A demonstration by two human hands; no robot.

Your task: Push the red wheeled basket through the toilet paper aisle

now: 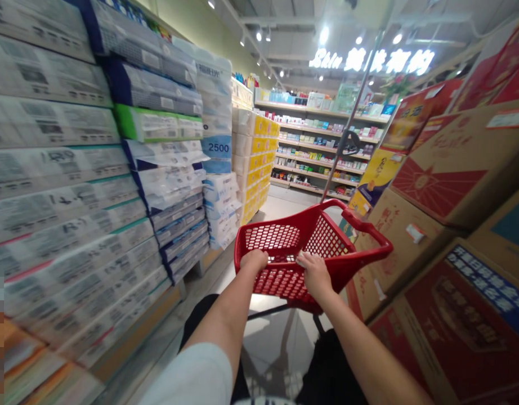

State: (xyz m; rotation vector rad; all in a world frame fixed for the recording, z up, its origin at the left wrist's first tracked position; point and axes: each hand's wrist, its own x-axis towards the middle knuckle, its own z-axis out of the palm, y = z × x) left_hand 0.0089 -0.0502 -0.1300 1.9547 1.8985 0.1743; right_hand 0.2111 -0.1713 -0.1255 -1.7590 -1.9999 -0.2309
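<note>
A red plastic shopping basket [327, 239] with mesh walls sits in front of me in a store aisle, tilted, with nothing visible inside. My left hand [254, 260] is closed over the near rim on the left. My right hand [313, 273] grips the same rim a little to the right, fingers curled over the edge. A thin metal pole [352, 121] rises from behind the basket, with a dark clip on it.
Stacked packs of tissue paper [74, 197] line the left side. Red and brown cardboard boxes [449, 169] are piled close on the right, touching the basket's side. Stocked shelves [318, 152] stand at the aisle's far end. Grey floor [280, 205] runs ahead.
</note>
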